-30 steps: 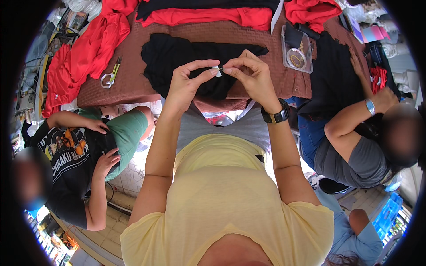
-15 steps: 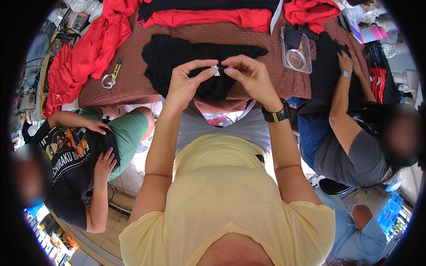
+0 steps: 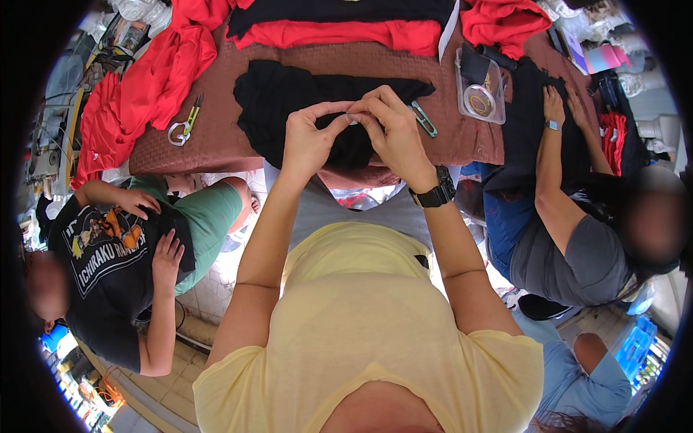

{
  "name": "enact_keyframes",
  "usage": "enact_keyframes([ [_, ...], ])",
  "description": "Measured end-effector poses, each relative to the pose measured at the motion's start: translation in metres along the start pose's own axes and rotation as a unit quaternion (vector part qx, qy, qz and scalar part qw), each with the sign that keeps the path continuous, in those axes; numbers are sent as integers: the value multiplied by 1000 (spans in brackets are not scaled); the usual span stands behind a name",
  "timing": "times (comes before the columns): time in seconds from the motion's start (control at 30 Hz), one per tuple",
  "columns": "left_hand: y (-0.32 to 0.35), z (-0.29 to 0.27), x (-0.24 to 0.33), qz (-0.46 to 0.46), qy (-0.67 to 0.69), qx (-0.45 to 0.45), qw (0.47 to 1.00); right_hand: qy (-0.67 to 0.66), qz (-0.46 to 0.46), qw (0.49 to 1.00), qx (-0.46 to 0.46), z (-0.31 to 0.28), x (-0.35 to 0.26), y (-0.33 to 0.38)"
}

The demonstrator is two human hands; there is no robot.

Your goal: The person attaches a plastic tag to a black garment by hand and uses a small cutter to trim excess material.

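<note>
My left hand (image 3: 309, 138) and my right hand (image 3: 398, 136) meet fingertip to fingertip above a folded black cloth (image 3: 274, 97). My left thumb and forefinger pinch a small white tag-like piece (image 3: 352, 120), mostly covered by the fingers. The right fingers press together against the same spot; whether they grip the tag or something thinner is hidden. A teal tool with a looped handle (image 3: 424, 121) lies just beyond my right hand, by the cloth's edge.
Yellow-green snips (image 3: 192, 117) lie at left on the brown tablecloth (image 3: 216, 137). A clear plastic box (image 3: 499, 115) sits at right. Red garments (image 3: 148, 79) hang over the left edge. Co-workers sit on both sides; the right one's hands (image 3: 554, 105) rest on black fabric (image 3: 523, 130).
My right hand has moved left, closing the gap so its fingertips touch the left ones at the white piece. The teal tool has come into sight beside it.
</note>
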State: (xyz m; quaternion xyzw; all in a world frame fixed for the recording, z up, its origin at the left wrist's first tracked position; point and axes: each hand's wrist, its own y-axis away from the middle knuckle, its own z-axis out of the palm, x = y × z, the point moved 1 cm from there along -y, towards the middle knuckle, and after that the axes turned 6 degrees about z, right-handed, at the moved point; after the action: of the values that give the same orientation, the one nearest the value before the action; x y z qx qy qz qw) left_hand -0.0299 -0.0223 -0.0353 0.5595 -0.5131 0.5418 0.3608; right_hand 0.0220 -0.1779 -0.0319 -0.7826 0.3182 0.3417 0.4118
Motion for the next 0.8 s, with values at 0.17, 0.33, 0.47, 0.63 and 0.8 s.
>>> enact_keyframes([
  [0.17,0,2,-13,-9,-30,4,999,0,-15,1000,-14,1,0,0],
  [0.33,-1,-2,-19,4,-78,52,996,-81,-60,993,68,-18,-29,-12],
  [0.47,-5,-10,-28,5,-82,79,993,-252,-103,955,117,-62,-76,-16],
  [0.63,-10,-12,-31,10,-89,86,992,-281,-253,925,48,-164,-139,3],
  [0.8,-11,-19,-39,21,-96,95,991,-364,-380,849,-48,-223,-182,31],
])
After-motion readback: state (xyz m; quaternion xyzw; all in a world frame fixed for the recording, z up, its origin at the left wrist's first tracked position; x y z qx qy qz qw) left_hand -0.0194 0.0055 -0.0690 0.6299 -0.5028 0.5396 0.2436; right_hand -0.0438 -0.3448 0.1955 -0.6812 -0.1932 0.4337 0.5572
